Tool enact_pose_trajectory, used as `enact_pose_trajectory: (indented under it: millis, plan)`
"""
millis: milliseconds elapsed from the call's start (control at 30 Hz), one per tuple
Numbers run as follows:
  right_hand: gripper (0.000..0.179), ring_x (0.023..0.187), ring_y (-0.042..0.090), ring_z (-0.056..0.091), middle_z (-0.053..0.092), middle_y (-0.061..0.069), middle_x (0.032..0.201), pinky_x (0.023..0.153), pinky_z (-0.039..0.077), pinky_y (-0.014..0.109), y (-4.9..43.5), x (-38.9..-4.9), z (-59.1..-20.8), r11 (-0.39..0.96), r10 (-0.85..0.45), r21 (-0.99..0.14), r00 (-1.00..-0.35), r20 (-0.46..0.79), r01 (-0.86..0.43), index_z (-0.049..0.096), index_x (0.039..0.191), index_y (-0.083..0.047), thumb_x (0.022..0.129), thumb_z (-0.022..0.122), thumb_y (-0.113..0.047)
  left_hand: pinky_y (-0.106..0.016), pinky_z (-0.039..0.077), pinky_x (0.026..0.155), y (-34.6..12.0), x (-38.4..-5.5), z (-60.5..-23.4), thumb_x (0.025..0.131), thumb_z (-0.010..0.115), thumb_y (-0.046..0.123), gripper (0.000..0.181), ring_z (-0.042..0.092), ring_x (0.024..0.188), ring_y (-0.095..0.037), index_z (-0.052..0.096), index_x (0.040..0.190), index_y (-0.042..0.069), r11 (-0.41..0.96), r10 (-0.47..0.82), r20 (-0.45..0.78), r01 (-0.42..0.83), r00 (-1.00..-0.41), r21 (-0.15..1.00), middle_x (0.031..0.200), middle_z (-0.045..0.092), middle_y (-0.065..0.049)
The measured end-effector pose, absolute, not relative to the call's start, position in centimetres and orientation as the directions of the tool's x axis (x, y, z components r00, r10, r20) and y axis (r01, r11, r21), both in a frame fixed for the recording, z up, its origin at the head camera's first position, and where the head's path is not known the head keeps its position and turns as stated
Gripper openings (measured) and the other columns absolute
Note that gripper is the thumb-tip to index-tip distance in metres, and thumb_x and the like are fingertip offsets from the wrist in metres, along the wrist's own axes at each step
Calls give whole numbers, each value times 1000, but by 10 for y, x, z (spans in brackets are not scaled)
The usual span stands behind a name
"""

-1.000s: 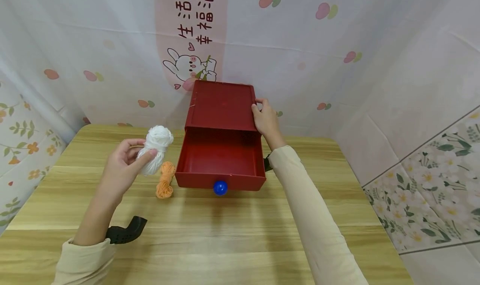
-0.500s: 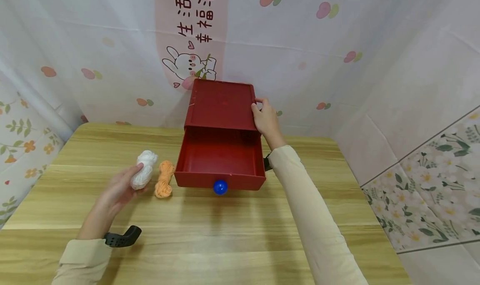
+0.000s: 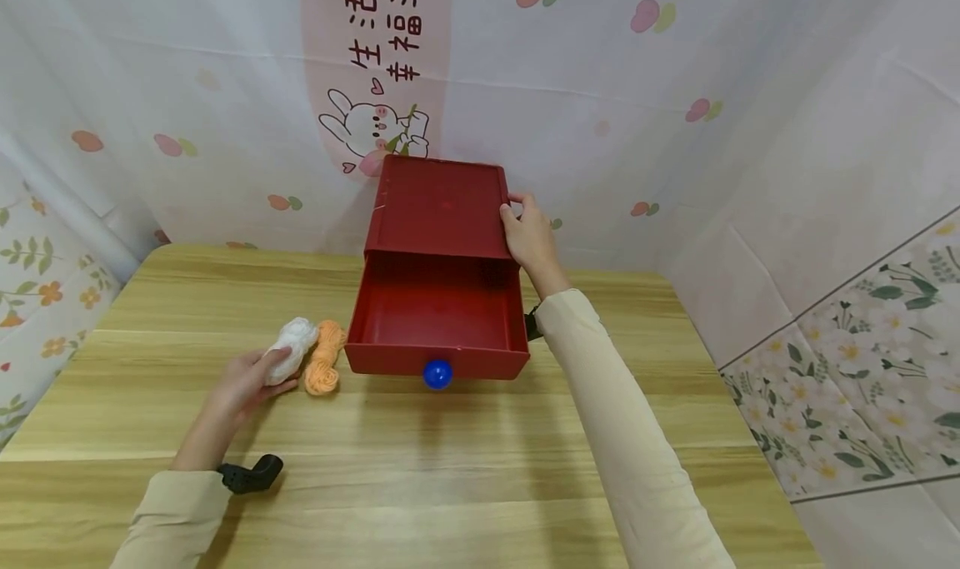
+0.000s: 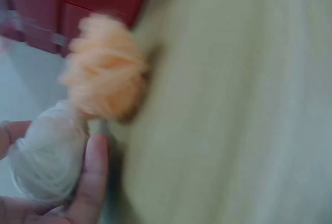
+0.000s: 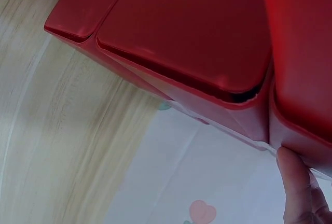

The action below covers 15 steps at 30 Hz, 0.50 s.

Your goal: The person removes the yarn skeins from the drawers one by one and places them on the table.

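A white skein of yarn (image 3: 288,352) is in my left hand (image 3: 243,386), low over the table at the left. My thumb lies across it and my fingers come round from below, as the left wrist view shows. Right beside it lies an orange skein of yarn (image 3: 325,359), tied in the middle. A red drawer box (image 3: 442,207) stands at the back, its drawer (image 3: 438,362) pulled out, with bare red floor inside and a blue round knob (image 3: 438,374) in front. My right hand (image 3: 532,240) holds the right edge of the box.
A white printed curtain (image 3: 585,119) hangs close behind the box. The wooden table (image 3: 450,486) reaches out to both sides and to the front. A black wrist mount (image 3: 253,474) juts from my left wrist.
My left hand has lowered the white skein from above the table and brought it down beside the orange one. My right hand keeps its hold on the box.
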State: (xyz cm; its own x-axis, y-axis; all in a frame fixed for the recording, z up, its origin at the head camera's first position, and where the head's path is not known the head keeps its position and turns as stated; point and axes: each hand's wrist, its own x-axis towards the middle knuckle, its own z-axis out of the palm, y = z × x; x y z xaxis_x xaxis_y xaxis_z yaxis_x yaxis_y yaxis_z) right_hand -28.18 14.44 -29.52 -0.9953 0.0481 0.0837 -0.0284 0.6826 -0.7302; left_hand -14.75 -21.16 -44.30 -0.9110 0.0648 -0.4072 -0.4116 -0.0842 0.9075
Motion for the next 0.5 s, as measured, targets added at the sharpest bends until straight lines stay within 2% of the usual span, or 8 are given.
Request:
enact_pose_trajectory:
  millis: [67, 167, 300, 400, 500]
  plan:
    - [44, 91, 25, 59, 60, 14, 105, 79, 48, 39, 144, -282, -295, 680, 49, -732, -995, 85, -29, 37, 140, -16, 100, 36, -33, -22, 55, 73, -212, -147, -446, 97, 46, 24, 63, 61, 73, -1, 22, 132, -23, 14, 34, -385, -385, -922, 923, 103, 47, -15]
    - [44, 91, 25, 58, 60, 14, 105, 78, 48, 39, 144, -282, -294, 681, 47, -731, -995, 86, -31, 37, 140, -16, 100, 36, -33, -22, 55, 64, -213, -145, -448, 97, 44, 31, 62, 60, 65, -2, 33, 127, -22, 250, -34, -349, -346, -937, 904, 100, 52, -23]
    - [43, 91, 25, 59, 61, 15, 104, 78, 48, 39, 144, -282, -295, 682, 50, -730, -995, 89, -31, 37, 140, -16, 100, 37, -33, -26, 48, 59, -213, -143, -447, 96, 44, 38, 58, 58, 69, -16, 49, 115, -17, 584, -80, -270, -265, -960, 767, 96, 57, -27]
    - [43, 90, 25, 59, 61, 15, 104, 78, 48, 39, 144, -282, -295, 684, 53, -729, -995, 89, -29, 38, 140, -16, 100, 37, -33, -32, 43, 63, -211, -142, -446, 96, 44, 37, 54, 55, 80, -30, 53, 109, -15, 690, -68, -216, -202, -974, 695, 96, 59, -29]
    - [43, 90, 25, 59, 61, 14, 104, 78, 48, 39, 144, -283, -296, 688, 53, -725, -994, 92, -30, 38, 139, -16, 100, 37, -33, -35, 44, 67, -211, -141, -445, 96, 43, 36, 54, 55, 87, -36, 52, 110, -16, 709, -62, -197, -182, -978, 681, 102, 58, -32]
